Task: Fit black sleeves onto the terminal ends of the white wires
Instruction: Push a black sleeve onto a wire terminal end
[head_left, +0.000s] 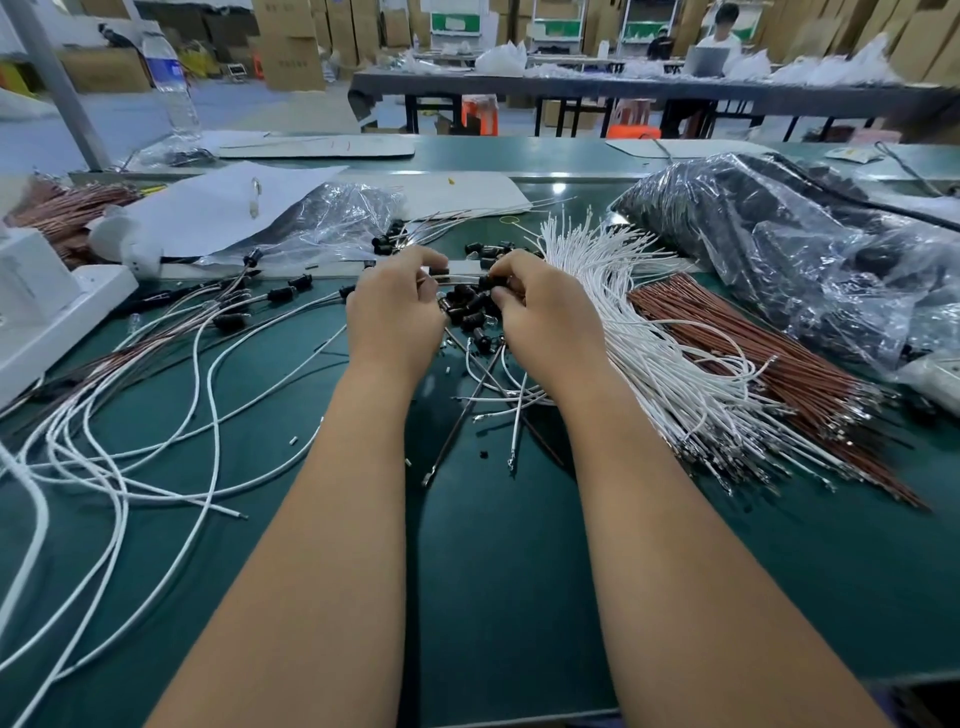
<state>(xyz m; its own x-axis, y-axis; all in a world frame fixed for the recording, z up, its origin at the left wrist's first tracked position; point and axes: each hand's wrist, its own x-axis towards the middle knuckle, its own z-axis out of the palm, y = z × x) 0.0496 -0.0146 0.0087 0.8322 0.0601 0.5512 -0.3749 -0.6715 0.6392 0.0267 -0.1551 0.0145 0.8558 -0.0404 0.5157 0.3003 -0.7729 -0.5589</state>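
My left hand and my right hand meet over a small heap of loose black sleeves on the green table. The left hand's fingers pinch a thin white wire that runs across to the right hand. The right hand's fingertips pinch a black sleeve at that wire's end. A thick bundle of white wires with metal terminals fans out to the right. On the left lie loose white wires with black sleeves fitted.
A brown wire bundle lies beside the white one. Clear plastic bags of black parts sit at right and centre-left. A white box stands at left, a water bottle behind. A person sits at a far table.
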